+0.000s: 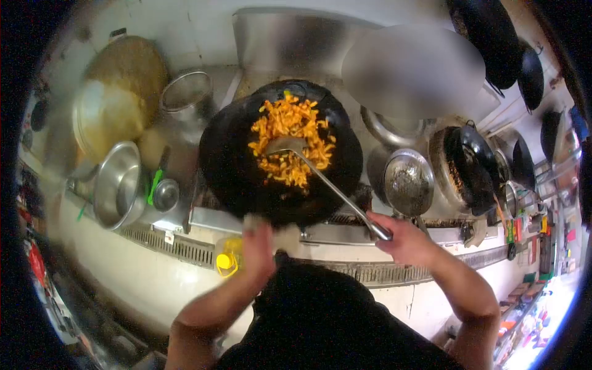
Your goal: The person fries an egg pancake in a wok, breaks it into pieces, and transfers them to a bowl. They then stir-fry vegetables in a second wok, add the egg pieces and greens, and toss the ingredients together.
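Observation:
A large black wok [222,163] sits on the stove in front of me, with a heap of orange-brown food pieces [293,120] in it. My right hand [407,239] is closed round the end of a long-handled metal wok spatula [336,191]. The spatula's blade lies amid the food, near the middle of the wok. At the wok's near rim, my left hand [259,246] is blurred by motion and closed on a pale cloth [287,240]. Its fingers do not show clearly.
Left of the wok are a metal basin [117,185], a small metal bowl [166,195], a green-handled tool [155,185] and a round strainer [187,91]. A metal ladle [408,179] and another dark wok [472,163] stand right. A yellow-capped jug [227,262] is below.

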`<state>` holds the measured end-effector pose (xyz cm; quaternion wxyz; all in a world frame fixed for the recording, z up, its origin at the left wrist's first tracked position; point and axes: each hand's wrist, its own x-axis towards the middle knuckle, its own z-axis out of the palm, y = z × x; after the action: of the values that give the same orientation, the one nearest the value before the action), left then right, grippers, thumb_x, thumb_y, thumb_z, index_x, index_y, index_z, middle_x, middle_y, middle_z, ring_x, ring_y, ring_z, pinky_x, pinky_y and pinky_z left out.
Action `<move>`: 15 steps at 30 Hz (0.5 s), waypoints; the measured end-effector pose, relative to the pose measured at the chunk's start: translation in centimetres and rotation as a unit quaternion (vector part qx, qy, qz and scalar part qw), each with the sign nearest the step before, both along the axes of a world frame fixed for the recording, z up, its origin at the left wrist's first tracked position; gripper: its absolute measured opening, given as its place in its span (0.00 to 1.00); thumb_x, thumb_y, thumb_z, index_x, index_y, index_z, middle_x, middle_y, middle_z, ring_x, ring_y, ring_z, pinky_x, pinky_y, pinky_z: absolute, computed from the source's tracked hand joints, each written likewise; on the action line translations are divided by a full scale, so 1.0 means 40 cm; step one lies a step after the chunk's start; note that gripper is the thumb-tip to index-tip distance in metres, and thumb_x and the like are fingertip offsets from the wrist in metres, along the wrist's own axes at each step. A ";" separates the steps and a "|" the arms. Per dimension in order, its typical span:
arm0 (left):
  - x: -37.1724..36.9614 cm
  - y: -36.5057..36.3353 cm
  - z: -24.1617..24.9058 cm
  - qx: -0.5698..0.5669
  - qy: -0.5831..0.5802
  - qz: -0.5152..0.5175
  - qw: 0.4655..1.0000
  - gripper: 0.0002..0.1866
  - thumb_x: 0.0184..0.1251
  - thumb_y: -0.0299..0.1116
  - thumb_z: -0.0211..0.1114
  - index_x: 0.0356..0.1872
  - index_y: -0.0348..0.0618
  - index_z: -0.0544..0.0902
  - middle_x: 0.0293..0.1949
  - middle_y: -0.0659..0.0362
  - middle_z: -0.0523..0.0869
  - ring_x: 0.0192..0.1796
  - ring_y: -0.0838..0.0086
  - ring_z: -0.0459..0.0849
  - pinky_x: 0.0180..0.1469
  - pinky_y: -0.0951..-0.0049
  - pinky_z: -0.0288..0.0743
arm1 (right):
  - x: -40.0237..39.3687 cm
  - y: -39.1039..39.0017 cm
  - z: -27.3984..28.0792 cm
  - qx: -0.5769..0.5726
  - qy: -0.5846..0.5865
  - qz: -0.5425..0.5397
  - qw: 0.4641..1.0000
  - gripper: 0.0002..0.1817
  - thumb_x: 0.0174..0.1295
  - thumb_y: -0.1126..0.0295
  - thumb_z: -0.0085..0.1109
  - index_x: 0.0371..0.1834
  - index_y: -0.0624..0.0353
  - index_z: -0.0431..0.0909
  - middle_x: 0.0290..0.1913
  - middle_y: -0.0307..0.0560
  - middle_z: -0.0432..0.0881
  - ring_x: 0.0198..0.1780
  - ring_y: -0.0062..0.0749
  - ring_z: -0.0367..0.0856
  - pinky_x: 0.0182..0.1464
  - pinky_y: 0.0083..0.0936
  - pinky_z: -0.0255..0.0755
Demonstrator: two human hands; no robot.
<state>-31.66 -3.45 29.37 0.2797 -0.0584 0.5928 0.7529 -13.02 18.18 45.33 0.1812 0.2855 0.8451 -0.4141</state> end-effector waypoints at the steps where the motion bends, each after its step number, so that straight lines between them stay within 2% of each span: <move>1: -0.040 0.028 0.020 0.018 -0.072 0.028 0.997 0.17 0.54 0.28 0.57 0.45 0.41 0.67 0.37 0.59 0.76 0.34 0.75 0.74 0.32 0.74 0.69 | -0.006 0.004 0.011 -0.097 -0.032 -0.061 0.993 0.36 0.53 0.71 0.55 0.67 0.43 0.53 0.25 0.56 0.78 0.16 0.34 0.76 0.19 0.30 0.71; 2: -0.062 0.060 0.020 0.013 -0.051 0.013 0.999 0.16 0.54 0.30 0.57 0.44 0.41 0.68 0.35 0.59 0.75 0.32 0.75 0.73 0.30 0.75 0.68 | -0.007 0.026 -0.042 -0.143 -0.002 -0.063 0.988 0.36 0.52 0.71 0.56 0.66 0.44 0.55 0.25 0.53 0.78 0.15 0.28 0.75 0.17 0.26 0.69; 3: -0.073 0.089 -0.004 0.008 -0.028 -0.002 1.000 0.15 0.54 0.31 0.58 0.43 0.41 0.68 0.33 0.59 0.75 0.30 0.76 0.72 0.28 0.76 0.67 | -0.017 0.022 -0.073 -0.143 -0.001 -0.063 0.988 0.36 0.52 0.71 0.56 0.66 0.44 0.55 0.25 0.53 0.78 0.15 0.28 0.75 0.17 0.26 0.69; 5: -0.030 0.084 -0.112 0.009 -0.014 0.006 1.000 0.13 0.52 0.28 0.58 0.41 0.40 0.70 0.31 0.60 0.75 0.29 0.76 0.72 0.29 0.75 0.68 | -0.053 0.002 -0.107 -0.015 -0.010 -0.047 0.999 0.34 0.55 0.73 0.53 0.67 0.44 0.54 0.16 0.42 0.70 0.16 0.24 0.72 0.17 0.23 0.65; 6: 0.016 0.055 -0.154 -0.041 0.022 0.003 0.999 0.14 0.51 0.27 0.58 0.40 0.40 0.70 0.31 0.59 0.75 0.30 0.76 0.72 0.29 0.75 0.68 | -0.053 -0.014 -0.116 0.100 0.046 0.005 0.994 0.33 0.55 0.73 0.53 0.66 0.44 0.55 0.18 0.45 0.72 0.17 0.27 0.73 0.20 0.25 0.68; 7: 0.049 0.029 -0.176 -0.093 0.058 -0.001 0.994 0.14 0.49 0.26 0.58 0.40 0.40 0.71 0.32 0.59 0.75 0.31 0.76 0.72 0.30 0.75 0.68 | -0.029 -0.020 -0.122 0.100 0.046 0.004 0.994 0.33 0.55 0.73 0.53 0.66 0.44 0.55 0.18 0.45 0.72 0.17 0.27 0.73 0.20 0.25 0.68; 9: 0.076 -0.024 -0.094 -0.061 0.078 -0.004 0.995 0.13 0.49 0.26 0.58 0.38 0.41 0.69 0.31 0.60 0.74 0.31 0.76 0.72 0.30 0.75 0.68 | 0.008 -0.004 -0.121 0.206 0.135 0.077 0.966 0.33 0.56 0.73 0.52 0.66 0.44 0.56 0.20 0.47 0.73 0.17 0.28 0.74 0.20 0.25 0.68; 11: 0.072 -0.033 -0.013 -0.039 0.087 -0.011 0.995 0.12 0.49 0.26 0.58 0.36 0.41 0.68 0.31 0.61 0.73 0.31 0.76 0.71 0.30 0.75 0.68 | 0.019 -0.004 -0.052 0.162 0.144 0.074 0.973 0.33 0.55 0.73 0.53 0.66 0.45 0.56 0.22 0.45 0.74 0.16 0.26 0.74 0.18 0.22 0.67; 12: 0.026 0.008 0.030 -0.017 -0.005 0.032 0.999 0.13 0.50 0.28 0.59 0.37 0.41 0.67 0.31 0.61 0.72 0.31 0.76 0.71 0.30 0.75 0.68 | 0.009 -0.001 -0.016 0.022 0.071 0.004 0.997 0.33 0.55 0.72 0.54 0.66 0.46 0.55 0.24 0.50 0.76 0.17 0.30 0.75 0.20 0.27 0.70; 13: -0.016 0.046 0.058 0.010 -0.093 0.076 0.993 0.13 0.52 0.29 0.60 0.37 0.41 0.67 0.31 0.61 0.72 0.30 0.76 0.71 0.30 0.75 0.67 | -0.005 0.010 0.006 -0.112 0.002 -0.065 0.992 0.34 0.54 0.71 0.54 0.66 0.46 0.54 0.26 0.54 0.79 0.17 0.35 0.77 0.23 0.31 0.72; 14: -0.047 0.065 0.023 -0.005 -0.039 0.028 0.999 0.14 0.53 0.31 0.60 0.39 0.41 0.67 0.32 0.60 0.73 0.30 0.76 0.71 0.30 0.74 0.67 | -0.012 0.026 -0.020 -0.127 0.002 -0.050 0.991 0.33 0.55 0.70 0.54 0.66 0.47 0.55 0.23 0.48 0.77 0.13 0.23 0.71 0.17 0.23 0.68; 15: -0.075 0.084 -0.044 -0.020 0.016 -0.021 0.999 0.16 0.54 0.33 0.61 0.40 0.41 0.68 0.33 0.60 0.74 0.30 0.75 0.71 0.30 0.74 0.67 | -0.023 0.029 -0.055 -0.126 0.003 -0.051 0.991 0.33 0.55 0.70 0.54 0.66 0.47 0.55 0.23 0.48 0.77 0.13 0.23 0.71 0.17 0.23 0.68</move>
<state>-34.65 -0.09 27.62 0.2844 -0.0397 0.6132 0.7358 -13.94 19.35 43.12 0.1918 0.3017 0.7711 -0.5269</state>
